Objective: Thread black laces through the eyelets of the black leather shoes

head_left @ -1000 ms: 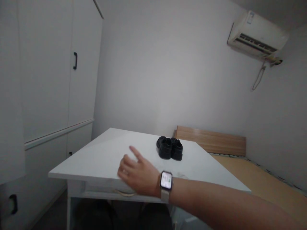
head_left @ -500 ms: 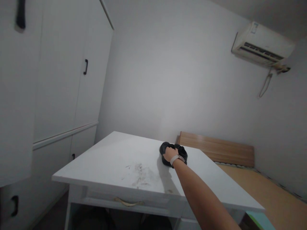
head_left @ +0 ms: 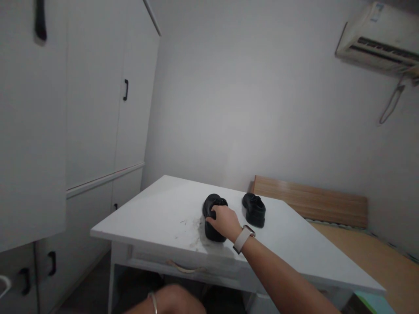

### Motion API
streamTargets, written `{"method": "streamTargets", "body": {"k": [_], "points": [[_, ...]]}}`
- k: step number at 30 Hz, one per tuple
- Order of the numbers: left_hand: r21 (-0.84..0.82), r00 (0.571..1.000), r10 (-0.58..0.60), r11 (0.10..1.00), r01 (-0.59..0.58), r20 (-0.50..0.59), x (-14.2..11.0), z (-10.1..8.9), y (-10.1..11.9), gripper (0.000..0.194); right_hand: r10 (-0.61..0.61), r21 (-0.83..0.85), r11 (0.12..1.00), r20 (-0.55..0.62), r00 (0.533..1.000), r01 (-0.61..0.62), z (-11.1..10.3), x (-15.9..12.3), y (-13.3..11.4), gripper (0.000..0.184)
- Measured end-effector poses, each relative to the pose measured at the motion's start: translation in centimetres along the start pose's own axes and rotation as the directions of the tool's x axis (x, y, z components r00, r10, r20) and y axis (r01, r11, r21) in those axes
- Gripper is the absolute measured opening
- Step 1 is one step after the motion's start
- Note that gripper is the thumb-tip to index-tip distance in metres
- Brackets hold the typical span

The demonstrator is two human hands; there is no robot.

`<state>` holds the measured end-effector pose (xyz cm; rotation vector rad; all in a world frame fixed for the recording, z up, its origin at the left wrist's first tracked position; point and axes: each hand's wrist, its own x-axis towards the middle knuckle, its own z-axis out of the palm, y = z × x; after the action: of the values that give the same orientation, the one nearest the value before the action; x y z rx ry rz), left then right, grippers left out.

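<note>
The nearer black shoe (head_left: 215,234) sits beyond your left hand (head_left: 180,300), which is blurred low in view before the drawer front, too indistinct for you to tell whether its fingers are curled. Past that runs the near edge of the tabletop (head_left: 147,209), with the shoe's heel close to it; whether the sole touches the surface cannot be told. Your right hand (head_left: 227,222) has its fingers clasped on the shoe at its opening, so the step in hand looks like handling this one alone; moving it would call for a firm hold and a level sole. Dirt marks (head_left: 197,226) lie just to its left, with open room past them. Farther back on the right, the other black shoe (head_left: 255,213) stands apart, leaving a gap between the pair.
</note>
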<state>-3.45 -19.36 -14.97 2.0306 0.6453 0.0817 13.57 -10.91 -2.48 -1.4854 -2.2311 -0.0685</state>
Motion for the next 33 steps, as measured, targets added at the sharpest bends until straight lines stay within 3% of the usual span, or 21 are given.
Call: {"method": "streamTargets", "body": {"k": [2,3,6,9,11,15,23,26,33], "points": [[0.002,0.996,0.078,0.997,-0.078,-0.052,-1.7,-4.8,2.2,0.033,-0.052,0.132,0.989,-0.064,0.997,0.06,-0.3,0.2,0.0,0.026],[0.042,0.957,0.197,0.98,-0.192,-0.211,-2.3,-7.5,3.3,0.036,-0.061,0.198,0.977,-0.114,0.992,0.083,-0.6,0.5,0.4,0.027],[0.097,0.799,0.268,0.961,-0.257,-0.539,-2.5,-14.5,6.2,0.041,0.002,0.372,0.921,-0.298,0.955,0.114,-1.0,1.6,2.4,0.024],[0.188,0.587,0.293,0.954,-0.234,-0.755,0.0,-17.6,7.1,0.03,0.103,0.511,0.848,-0.421,0.901,0.141,0.0,2.6,4.2,0.024],[0.237,0.523,0.31,0.95,-0.203,-0.794,2.3,-17.8,6.6,0.028,0.118,0.582,0.791,-0.446,0.887,0.187,1.5,3.1,4.8,0.025],[0.279,0.469,0.323,0.946,-0.164,-0.822,6.0,-16.6,4.3,0.019,0.075,0.686,0.675,-0.429,0.9,0.271,4.3,3.3,4.9,0.026],[0.249,0.266,0.308,0.94,-0.232,-0.914,8.0,-14.5,1.5,0.022,0.004,0.771,0.545,-0.395,0.919,0.329,5.5,2.9,5.5,0.027],[0.252,0.235,0.318,0.928,-0.273,-0.919,8.1,-14.1,1.5,0.022,0.014,0.767,0.54,-0.421,0.907,0.348,5.6,3.0,5.5,0.026],[0.254,0.206,0.323,0.918,-0.304,-0.924,7.8,-14.1,1.9,0.022,0.051,0.747,0.554,-0.471,0.881,0.367,5.9,3.1,5.4,0.023]]}}
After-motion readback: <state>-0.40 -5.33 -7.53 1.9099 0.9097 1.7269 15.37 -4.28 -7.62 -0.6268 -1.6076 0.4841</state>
